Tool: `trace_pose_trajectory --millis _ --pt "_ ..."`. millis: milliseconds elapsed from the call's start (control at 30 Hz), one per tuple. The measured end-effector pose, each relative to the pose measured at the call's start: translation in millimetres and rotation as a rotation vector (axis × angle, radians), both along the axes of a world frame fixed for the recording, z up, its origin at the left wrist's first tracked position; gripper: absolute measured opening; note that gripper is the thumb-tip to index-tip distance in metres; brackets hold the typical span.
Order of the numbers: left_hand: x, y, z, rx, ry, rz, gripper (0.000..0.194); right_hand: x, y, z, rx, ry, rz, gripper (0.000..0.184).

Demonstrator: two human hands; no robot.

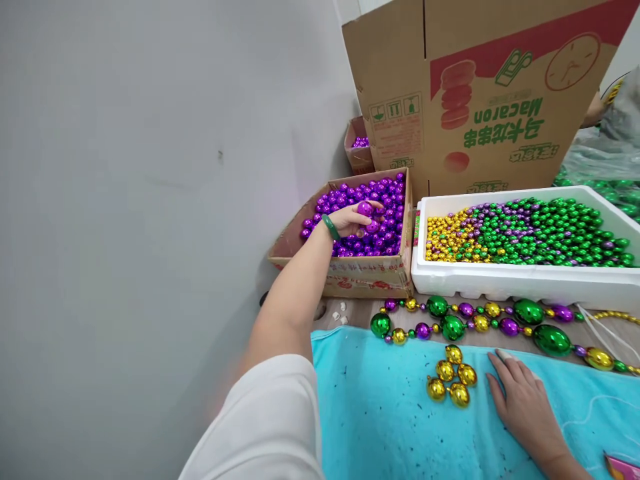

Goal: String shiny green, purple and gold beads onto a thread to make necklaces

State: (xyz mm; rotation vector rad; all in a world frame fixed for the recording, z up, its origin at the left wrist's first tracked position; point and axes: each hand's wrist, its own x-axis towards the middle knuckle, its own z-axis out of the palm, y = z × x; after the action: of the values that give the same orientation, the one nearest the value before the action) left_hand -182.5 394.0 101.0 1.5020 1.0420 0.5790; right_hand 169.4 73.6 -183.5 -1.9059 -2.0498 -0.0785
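My left hand [350,220], with a green bangle [331,227] at the wrist, reaches over a cardboard box [370,280] filled with shiny purple balls [330,200]. Its fingers are curled round a few purple balls [365,209]. On the blue towel [380,400], my right hand [525,400] lies flat with the fingers stretched out and nothing in them. A small cluster of gold balls [459,395] rests on the towel just left of that hand. Beyond the towel lies a bead string [453,327] of green, gold and purple beads.
A white foam box [515,275] holds small gold, purple and green beads. Behind it stands a large cardboard carton [480,100]. A grey wall [150,200] runs along the left. White thread [600,400] and a pink item [623,467] lie at right. Another person's arm [593,110] shows at far right.
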Motion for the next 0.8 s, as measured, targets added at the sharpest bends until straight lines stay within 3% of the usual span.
trace_pose_trajectory --millis 100,200,400,533,600,667,700,800 --pt "9 -36 12.4 0.027 -0.159 -0.074 0.066 0 1 1.8 0.016 -0.009 0.018 0.041" --pt "23 -75 6.6 0.017 -0.270 -0.151 0.067 1 -1 12.0 0.008 -0.031 0.017 0.039" --pt "39 -150 -40.4 -0.064 -0.373 -0.316 0.070 1 0 22.8 -0.030 0.005 0.030 0.039" --pt "46 -194 -65.5 0.012 -0.453 -0.394 0.056 4 7 33.8 -0.013 0.263 -0.010 0.035" --pt "56 -214 -70.5 0.159 -0.320 -0.430 0.049 0 7 58.1 0.069 0.535 -0.098 0.035" --pt "72 -235 -72.6 0.388 -0.045 -0.440 0.039 -12 3 94.5 0.116 0.857 -0.124 0.037" --pt "81 -245 -73.6 0.517 0.109 -0.438 0.034 -20 1 114.1 0.068 1.048 -0.083 0.038" --pt "106 -274 -78.3 0.827 0.474 -0.445 0.028 -45 -5 160.4 -0.320 1.433 0.090 0.043"
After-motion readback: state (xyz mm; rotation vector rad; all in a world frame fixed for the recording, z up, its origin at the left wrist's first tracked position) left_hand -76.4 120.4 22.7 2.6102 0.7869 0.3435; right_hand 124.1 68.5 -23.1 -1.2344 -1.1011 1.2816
